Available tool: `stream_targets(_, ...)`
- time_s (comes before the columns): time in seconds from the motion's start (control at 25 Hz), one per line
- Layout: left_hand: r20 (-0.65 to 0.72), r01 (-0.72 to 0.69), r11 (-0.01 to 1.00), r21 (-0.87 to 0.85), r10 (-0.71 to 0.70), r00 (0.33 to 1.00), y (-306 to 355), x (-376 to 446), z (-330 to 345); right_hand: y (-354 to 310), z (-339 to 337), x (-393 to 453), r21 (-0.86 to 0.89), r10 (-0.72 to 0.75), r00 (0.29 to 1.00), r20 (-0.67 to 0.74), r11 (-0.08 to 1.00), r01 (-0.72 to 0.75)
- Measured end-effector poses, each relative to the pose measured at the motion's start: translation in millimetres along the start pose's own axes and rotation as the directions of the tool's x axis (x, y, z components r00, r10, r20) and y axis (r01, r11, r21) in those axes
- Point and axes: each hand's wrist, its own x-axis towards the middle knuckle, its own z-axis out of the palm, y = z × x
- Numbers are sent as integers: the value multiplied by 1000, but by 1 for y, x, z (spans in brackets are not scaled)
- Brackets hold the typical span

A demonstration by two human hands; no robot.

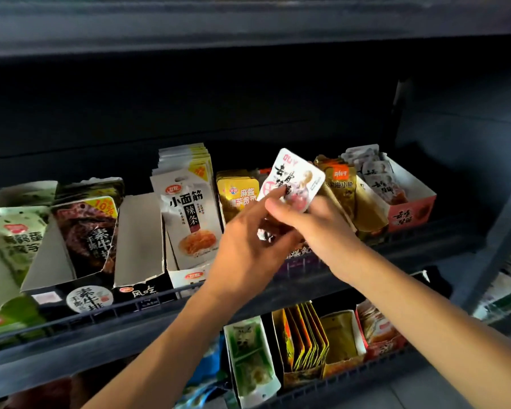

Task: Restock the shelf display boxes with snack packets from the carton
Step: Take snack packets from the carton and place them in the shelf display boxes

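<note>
- Both hands raised at the middle shelf (248,293), meeting over a white packet (292,180) held tilted, top corner up and far.
- Right hand (313,228): thumb curled over the packet's near face, fingers behind, gripping it.
- Left hand (248,246): fingertips pinching the same packet's lower left edge; something small and crinkled showing between the two hands, too blurred to name.
- Packet held just above and near a purple box (300,259), mostly hidden behind the hands, so fill level there cannot be told.
- Pink box (410,211) at far right already holding a row of similar white packets, looking close to full.
- Gold packets (341,187) standing between the held packet and the pink box; yellow packets (239,191) just left of the hands.
- Tall white pouches (186,202) further left, stacked deep; dark pouches (86,228) and green pouches (12,240) at far left.
- Empty-looking grey box (139,237) between dark and white pouches, probably still to fill.
- Lower shelf (366,376) boxes partly stocked.
- Carton not in view.
- Judged midway: several boxes stocked, this packet not yet placed, at least one box left.
</note>
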Motion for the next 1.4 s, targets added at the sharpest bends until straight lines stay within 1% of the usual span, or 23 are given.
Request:
stream_targets(0.08,86,-23,999,38,20,996,-2,3,3,1,-16,13,54,103,974,-203,994,-94)
stream_targets(0.16,117,-73,941,330,36,992,-16,4,1,5,-36,30,65,200,934,-296,980,-189)
stream_targets(0.24,208,-61,788,613,-86,974,-28,-1,0,6,-51,46,-105,180,936,-304,970,-221)
stream_targets(0.28,265,-76,725,684,-150,952,-34,-5,1,10,-55,54,-173,147,947,-287,964,-202)
stream_targets(0.32,313,-101,692,715,-188,931,-37,-10,3,14,-57,61,-213,118,960,-252,961,-174)
stream_targets(0.4,344,-128,670,731,-201,917,-40,-16,6,28,-56,75,-338,87,986,-140,932,-131)
stream_targets(0.44,342,-130,668,733,-196,919,-41,-17,6,36,-53,81,-446,76,993,-94,888,-110)
stream_targets(0.52,342,-137,662,737,-190,920,-42,-15,5,55,-51,93,-668,32,997,-69,741,-70)
stream_targets(0.6,344,-145,653,743,-188,920,-43,-16,4,63,-52,97,-841,-125,985,-119,540,-33)
stream_targets(0.64,346,-151,647,747,-185,920,-43,-17,5,65,-53,96,-900,-213,968,-130,435,-25)
stream_targets(0.68,343,-154,642,751,-181,922,-44,-18,5,66,-53,95,-927,-265,954,-144,373,-36)
stream_targets(0.72,339,-156,637,755,-175,924,-45,-19,6,65,-52,93,-929,-278,947,-162,367,-50)
stream_targets(0.76,335,-159,632,758,-169,927,-45,-19,6,66,-52,91,-910,-263,949,-175,411,-55)
stream_targets(0.84,330,-160,630,760,-163,930,-46,-19,5,63,-53,87,-771,-160,967,-196,635,-51)
stream_targets(0.92,323,-157,634,757,-154,934,-47,-18,4,54,-63,82,-494,-54,968,-243,866,-75)
stream_targets(1.0,300,-144,647,749,-137,944,-50,-18,4,41,-84,81,-256,18,925,-380,959,-124)
stream_targets(1.08,287,-148,655,741,-110,952,-53,-17,7,25,-121,79,-127,7,831,-556,988,-93)
stream_targets(1.12,278,-156,647,746,-90,957,-54,-16,10,17,-144,78,-114,-22,770,-638,991,-66)
stream_targets(1.16,261,-158,638,753,-70,963,-55,-14,15,10,-166,74,-147,-67,706,-705,988,-52)
stream_targets(1.24,213,-142,647,749,-32,977,-56,-9,24,5,-205,65,-278,-146,605,-783,952,-131)
stream_targets(1.28,199,-135,652,746,-25,980,-56,-6,28,6,-219,61,-319,-154,588,-794,929,-187)
stream_targets(1.32,191,-130,652,747,-23,981,-57,-4,31,10,-226,58,-333,-140,600,-788,916,-224)
stream_targets(1.4,185,-126,654,746,-21,983,-59,-3,33,22,-233,59,-339,-92,664,-742,906,-254)
